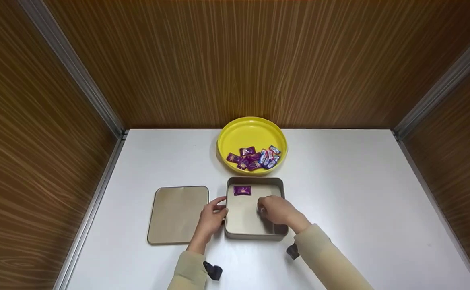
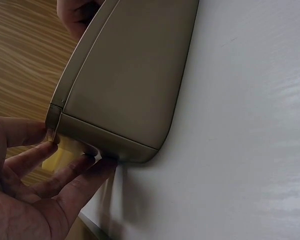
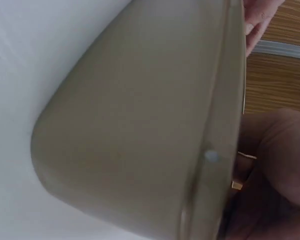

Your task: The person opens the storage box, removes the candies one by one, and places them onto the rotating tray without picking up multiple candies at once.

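An open beige tin box (image 1: pixel 255 237) stands on the white table, with one purple-wrapped candy (image 1: pixel 242 190) lying inside near its far left corner. My left hand (image 1: pixel 211 217) touches the box's left outer wall, thumb and fingers spread along it. In the left wrist view the fingertips (image 2: pixel 107 165) rest against the side of the box (image 2: pixel 125 75). Over the inside of the box is my right hand (image 1: pixel 277 210), its fingers bent downward. What lies at its fingertips is mostly hidden. The right wrist view shows the box's outer wall (image 3: pixel 130 115) hiding much of that hand (image 3: pixel 285 155).
Behind the box sits a round yellow tray (image 1: pixel 243 131) holding several purple candies (image 1: pixel 247 151) and several small blue, white and pink ones (image 1: pixel 275 149). A flat beige lid (image 1: pixel 178 213) lies left of the box. Wood-grain panels (image 1: pixel 251 60) enclose the table (image 1: pixel 359 201).
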Motion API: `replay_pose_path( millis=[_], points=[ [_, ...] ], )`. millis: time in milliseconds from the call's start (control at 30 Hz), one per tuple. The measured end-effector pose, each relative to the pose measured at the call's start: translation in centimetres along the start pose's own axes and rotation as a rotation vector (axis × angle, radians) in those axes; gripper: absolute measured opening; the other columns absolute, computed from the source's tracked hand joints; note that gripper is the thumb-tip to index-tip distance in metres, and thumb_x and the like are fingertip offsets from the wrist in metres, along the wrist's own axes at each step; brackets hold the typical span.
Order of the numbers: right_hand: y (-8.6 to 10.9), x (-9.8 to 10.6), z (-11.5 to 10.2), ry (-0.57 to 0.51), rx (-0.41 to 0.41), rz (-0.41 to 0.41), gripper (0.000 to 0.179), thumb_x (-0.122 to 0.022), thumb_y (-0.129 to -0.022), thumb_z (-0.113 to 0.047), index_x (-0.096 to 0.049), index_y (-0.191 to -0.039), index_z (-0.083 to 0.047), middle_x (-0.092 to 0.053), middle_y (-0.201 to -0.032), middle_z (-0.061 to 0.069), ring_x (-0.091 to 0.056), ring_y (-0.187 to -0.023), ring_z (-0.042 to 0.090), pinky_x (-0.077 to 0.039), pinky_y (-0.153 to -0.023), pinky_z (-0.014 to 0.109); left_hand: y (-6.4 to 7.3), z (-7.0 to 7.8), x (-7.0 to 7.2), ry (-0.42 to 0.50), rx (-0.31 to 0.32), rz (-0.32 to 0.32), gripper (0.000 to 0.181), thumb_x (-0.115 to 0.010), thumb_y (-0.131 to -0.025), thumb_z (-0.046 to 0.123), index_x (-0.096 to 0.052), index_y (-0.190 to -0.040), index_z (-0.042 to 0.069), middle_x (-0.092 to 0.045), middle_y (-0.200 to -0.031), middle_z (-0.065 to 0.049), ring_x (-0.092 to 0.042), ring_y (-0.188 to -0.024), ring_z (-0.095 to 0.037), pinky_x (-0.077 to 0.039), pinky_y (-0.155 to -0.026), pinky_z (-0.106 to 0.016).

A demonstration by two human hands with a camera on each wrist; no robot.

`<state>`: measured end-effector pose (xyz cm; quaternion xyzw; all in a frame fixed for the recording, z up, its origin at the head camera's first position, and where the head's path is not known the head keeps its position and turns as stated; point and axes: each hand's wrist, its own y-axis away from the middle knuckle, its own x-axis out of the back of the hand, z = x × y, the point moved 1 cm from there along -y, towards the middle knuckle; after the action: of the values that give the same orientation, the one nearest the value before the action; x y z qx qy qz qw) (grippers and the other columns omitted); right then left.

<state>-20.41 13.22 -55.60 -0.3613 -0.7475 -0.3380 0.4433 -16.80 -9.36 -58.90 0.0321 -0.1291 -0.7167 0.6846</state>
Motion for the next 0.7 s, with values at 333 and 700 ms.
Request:
replay_pose_path(
  millis=[333, 700],
  points=[
    [0.2, 1.2, 1.6, -0.307, 0.056, 0.033, 0.006, -0.071, -0.088, -0.006, -0.069, -0.093, -0.004, -0.064, -0.084, 0.001, -0.058, -0.076, 0.015, -0.052, -0.074, 0.040, -0.1, -0.1, 0.0, -0.029, 0.006, 0.008, 0.044, -0.058, -0.093, 0.001, -0.053, -0.137, -0.002, -0.062, -0.105, -0.017, -0.065, -0.098, -0.033, -0.055, -0.075, -0.033],
    [0.3, 2.7, 3.4, -0.581, -0.079, 0.149, 0.003, -0.066, -0.090, -0.002, -0.066, -0.093, -0.001, -0.068, -0.084, 0.009, -0.069, -0.073, 0.031, -0.057, -0.064, 0.042, -0.1, 0.0, 0.1, -0.043, -0.004, 0.004, 0.043, -0.059, -0.094, 0.003, -0.053, -0.137, -0.001, -0.062, -0.107, -0.018, -0.065, -0.097, -0.028, -0.055, -0.077, -0.033]
  ],
)
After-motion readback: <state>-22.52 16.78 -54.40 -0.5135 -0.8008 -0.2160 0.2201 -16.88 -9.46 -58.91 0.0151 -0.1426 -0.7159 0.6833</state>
